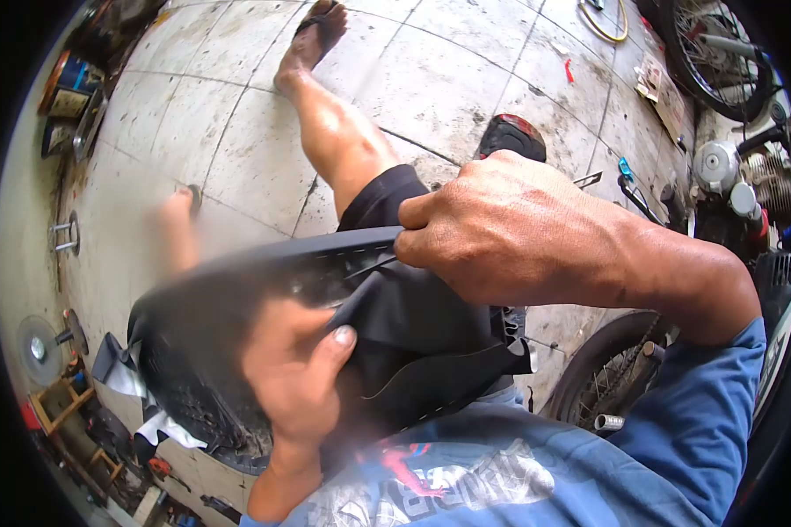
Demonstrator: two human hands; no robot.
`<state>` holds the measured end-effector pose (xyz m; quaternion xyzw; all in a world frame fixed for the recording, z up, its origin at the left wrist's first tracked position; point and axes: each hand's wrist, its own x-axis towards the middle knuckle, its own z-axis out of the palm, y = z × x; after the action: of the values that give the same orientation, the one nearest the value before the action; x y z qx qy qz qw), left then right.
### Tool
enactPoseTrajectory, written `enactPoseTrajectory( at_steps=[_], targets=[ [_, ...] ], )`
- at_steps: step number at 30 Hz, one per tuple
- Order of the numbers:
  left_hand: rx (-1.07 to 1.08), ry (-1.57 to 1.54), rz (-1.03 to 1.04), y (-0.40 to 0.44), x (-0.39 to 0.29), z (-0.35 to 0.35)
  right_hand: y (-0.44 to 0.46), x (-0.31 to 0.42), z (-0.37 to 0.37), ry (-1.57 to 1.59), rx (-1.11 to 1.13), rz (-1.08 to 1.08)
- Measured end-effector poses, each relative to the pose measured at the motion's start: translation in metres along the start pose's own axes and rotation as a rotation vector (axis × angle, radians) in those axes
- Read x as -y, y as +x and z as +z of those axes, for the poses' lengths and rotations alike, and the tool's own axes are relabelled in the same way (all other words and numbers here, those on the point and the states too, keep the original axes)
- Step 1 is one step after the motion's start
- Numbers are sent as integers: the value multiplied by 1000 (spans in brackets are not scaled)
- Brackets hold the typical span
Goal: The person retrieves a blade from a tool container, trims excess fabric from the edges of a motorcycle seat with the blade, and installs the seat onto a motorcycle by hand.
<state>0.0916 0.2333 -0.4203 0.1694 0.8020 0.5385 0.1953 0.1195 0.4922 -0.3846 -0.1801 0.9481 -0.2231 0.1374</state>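
Note:
A black motorcycle seat (198, 351) lies underside up across my lap, with a black vinyl seat cover (422, 321) loose over its near end. Pale stitching runs along the cover's edges. My right hand (501, 228) is closed in a pinch on the cover's far edge. A thin dark strip or line shows just beside those fingertips; its kind is unclear. My left hand (299, 369) has its thumb pressed on a fold of the cover, fingers bent over the seat's underside. Blur over the left part of the view hides some of that hand.
Grubby white floor tiles (237, 53) surround my bare legs. To the right are a motorcycle wheel (602, 373), an engine (721, 167) and another wheel at the top. A black and red object (511, 138) lies beyond my right hand. Tools and cans line the left wall.

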Motion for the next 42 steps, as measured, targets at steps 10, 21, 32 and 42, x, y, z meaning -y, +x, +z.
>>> enactPoseTrajectory(
  at_steps=[10,21,32,42],
  targets=[
    [66,-539,-118,-1,7,-24,-42,-23,4,27,53,60],
    [424,838,31,24,-77,50,-51,-32,10,4,-71,54],
    [521,432,-132,20,-50,44,-47,-25,16,6,7,10],
    [397,-212,-207,12,-36,43,-88,-39,38,137,-185,79]
  ],
)
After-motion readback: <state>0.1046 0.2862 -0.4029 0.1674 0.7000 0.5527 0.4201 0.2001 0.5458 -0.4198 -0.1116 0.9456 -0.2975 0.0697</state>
